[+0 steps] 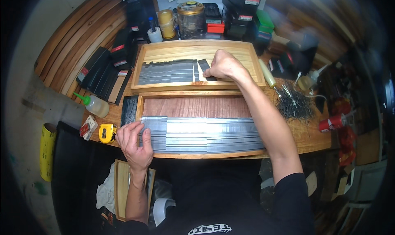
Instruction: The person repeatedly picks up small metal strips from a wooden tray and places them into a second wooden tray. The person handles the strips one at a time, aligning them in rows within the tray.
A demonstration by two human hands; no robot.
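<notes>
Pressing a dark metal strip (205,66) into the far wooden tray (255,66), the right hand (224,66) pinches it — the left hand (133,142) rests unclenched, fingertips touching grey strips (205,130) in the near tray (140,103).

A head-worn fisheye camera looks steeply down on a wooden bench (312,136) from close above.

The single view faces forward and downward from the person's own head, so both forearms enter from the lower edge and the bench's near edge runs across mid-frame. The far edge lies near the top. Straight lines bow toward the dark circular rim, and the bench's right end blurs at the margin.
</notes>
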